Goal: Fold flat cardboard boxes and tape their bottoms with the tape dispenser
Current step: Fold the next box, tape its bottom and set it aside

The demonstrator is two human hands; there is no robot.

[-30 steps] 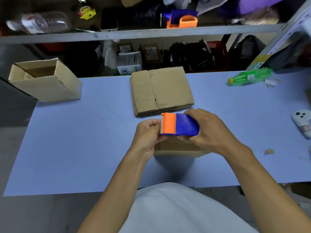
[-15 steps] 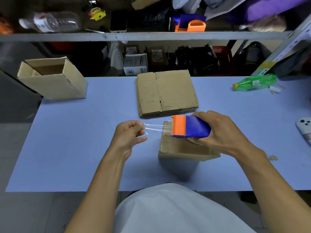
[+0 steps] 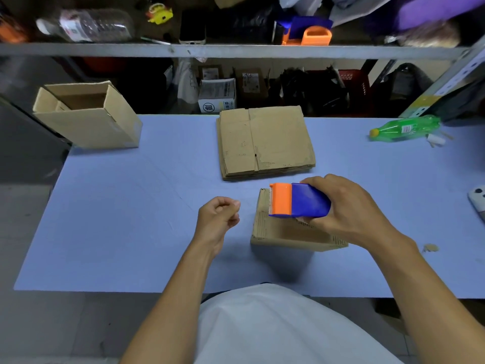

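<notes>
Orange-nosed tape dispenser (image 3: pixel 299 200), wrapped in the right hand (image 3: pixel 349 208), hovered over the folded cardboard box (image 3: pixel 286 229) on the worktop (image 3: pixel 131 206); left hand (image 3: pixel 219 219) pinched, seemingly drawing tape, though none showed.

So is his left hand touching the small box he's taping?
Apart. The head view shows blue table between the left hand and the small box.

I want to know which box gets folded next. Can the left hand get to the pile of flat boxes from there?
Probably yes. The left hand hovers over bare blue table, and the stack of flat cardboard boxes lies just beyond it with nothing between. The tape dispenser sits off to the side, in the right hand.
</notes>
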